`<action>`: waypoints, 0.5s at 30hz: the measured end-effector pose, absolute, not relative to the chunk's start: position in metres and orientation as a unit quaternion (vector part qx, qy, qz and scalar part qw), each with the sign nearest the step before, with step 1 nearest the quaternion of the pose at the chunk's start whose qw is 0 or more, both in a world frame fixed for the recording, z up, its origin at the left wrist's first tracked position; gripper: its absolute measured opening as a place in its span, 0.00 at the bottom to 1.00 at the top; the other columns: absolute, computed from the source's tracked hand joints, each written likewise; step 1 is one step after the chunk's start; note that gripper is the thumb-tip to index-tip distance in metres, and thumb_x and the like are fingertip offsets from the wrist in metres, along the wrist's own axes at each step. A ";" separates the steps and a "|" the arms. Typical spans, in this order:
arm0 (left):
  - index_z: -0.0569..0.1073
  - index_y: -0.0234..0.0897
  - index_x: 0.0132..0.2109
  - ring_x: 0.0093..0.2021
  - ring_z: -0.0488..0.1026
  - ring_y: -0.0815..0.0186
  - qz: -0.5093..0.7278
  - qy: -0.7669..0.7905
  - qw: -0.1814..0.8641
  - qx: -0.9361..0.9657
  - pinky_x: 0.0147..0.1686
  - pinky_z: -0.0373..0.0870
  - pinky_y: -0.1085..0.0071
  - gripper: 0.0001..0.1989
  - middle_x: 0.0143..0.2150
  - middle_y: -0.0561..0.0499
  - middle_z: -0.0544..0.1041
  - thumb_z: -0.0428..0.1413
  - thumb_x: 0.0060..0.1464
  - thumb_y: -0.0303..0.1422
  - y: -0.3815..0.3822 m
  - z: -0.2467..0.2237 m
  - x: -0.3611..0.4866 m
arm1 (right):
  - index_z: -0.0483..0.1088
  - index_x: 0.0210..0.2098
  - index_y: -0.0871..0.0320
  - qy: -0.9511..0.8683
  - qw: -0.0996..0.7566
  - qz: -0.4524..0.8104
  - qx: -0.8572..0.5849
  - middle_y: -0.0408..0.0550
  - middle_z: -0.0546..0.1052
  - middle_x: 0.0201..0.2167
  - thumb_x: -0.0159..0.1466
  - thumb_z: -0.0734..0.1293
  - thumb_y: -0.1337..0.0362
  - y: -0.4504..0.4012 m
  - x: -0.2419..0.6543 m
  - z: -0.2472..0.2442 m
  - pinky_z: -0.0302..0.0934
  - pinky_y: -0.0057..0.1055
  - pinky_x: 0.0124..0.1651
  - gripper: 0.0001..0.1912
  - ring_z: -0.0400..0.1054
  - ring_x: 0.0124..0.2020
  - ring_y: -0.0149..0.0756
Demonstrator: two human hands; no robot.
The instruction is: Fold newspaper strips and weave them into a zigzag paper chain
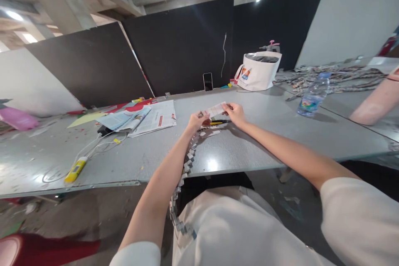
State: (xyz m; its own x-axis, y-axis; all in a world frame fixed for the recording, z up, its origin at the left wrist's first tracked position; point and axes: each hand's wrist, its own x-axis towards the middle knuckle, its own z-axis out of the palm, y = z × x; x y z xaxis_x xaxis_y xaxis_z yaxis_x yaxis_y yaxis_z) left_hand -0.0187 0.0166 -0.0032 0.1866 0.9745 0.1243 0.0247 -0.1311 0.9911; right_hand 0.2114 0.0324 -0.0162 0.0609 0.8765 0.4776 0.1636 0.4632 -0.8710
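A small piece of printed paper (pixel 216 110) is stretched between my two hands above the grey table. My left hand (pixel 196 121) pinches its left end, and my right hand (pixel 236 114) grips the right end. Just below the paper lies a yellow and black tool (pixel 220 122), perhaps a pen or cutter. Small folded paper pieces (pixel 210 134) rest on the tabletop beneath my hands. From beside my left hand a zigzag folded-paper chain (pixel 188 163) runs down over the table edge to my lap. Where its upper end meets my fingers is hidden.
Newspapers (pixel 158 119) lie to the left, near a yellow glue stick or similar tube (pixel 75 169) and white cables. A phone (pixel 208 81) leans on the black partition. On the right stand a white bag (pixel 259 71), a water bottle (pixel 314 95) and a pink cylinder (pixel 378 99).
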 end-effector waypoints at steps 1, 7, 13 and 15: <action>0.75 0.34 0.39 0.27 0.80 0.63 0.475 0.421 0.498 0.591 0.35 0.79 0.66 0.19 0.30 0.46 0.83 0.69 0.56 0.45 0.015 -0.002 -0.018 | 0.74 0.31 0.57 -0.619 0.593 0.300 -0.419 0.51 0.77 0.26 0.67 0.68 0.39 0.032 0.210 -0.016 0.63 0.35 0.36 0.26 0.69 0.29 0.38; 0.78 0.32 0.51 0.28 0.80 0.65 0.518 0.385 0.519 0.561 0.38 0.79 0.67 0.17 0.29 0.48 0.82 0.66 0.58 0.36 0.008 0.007 -0.016 | 0.74 0.42 0.54 -0.580 0.624 0.360 -0.381 0.44 0.74 0.26 0.63 0.71 0.47 0.035 0.204 -0.018 0.63 0.35 0.38 0.18 0.66 0.29 0.36; 0.80 0.28 0.46 0.33 0.82 0.60 0.495 0.360 0.589 0.527 0.42 0.78 0.64 0.15 0.32 0.41 0.83 0.60 0.51 0.31 0.006 0.011 -0.019 | 0.71 0.38 0.52 -0.564 0.629 0.387 -0.370 0.43 0.71 0.27 0.62 0.67 0.53 0.039 0.203 -0.022 0.63 0.33 0.36 0.10 0.65 0.29 0.35; 0.80 0.27 0.47 0.34 0.83 0.58 0.484 0.357 0.606 0.521 0.43 0.78 0.62 0.18 0.33 0.39 0.83 0.57 0.52 0.34 0.004 0.014 -0.021 | 0.70 0.37 0.52 -0.568 0.626 0.384 -0.372 0.43 0.71 0.28 0.63 0.66 0.53 0.040 0.203 -0.024 0.64 0.33 0.36 0.10 0.66 0.30 0.36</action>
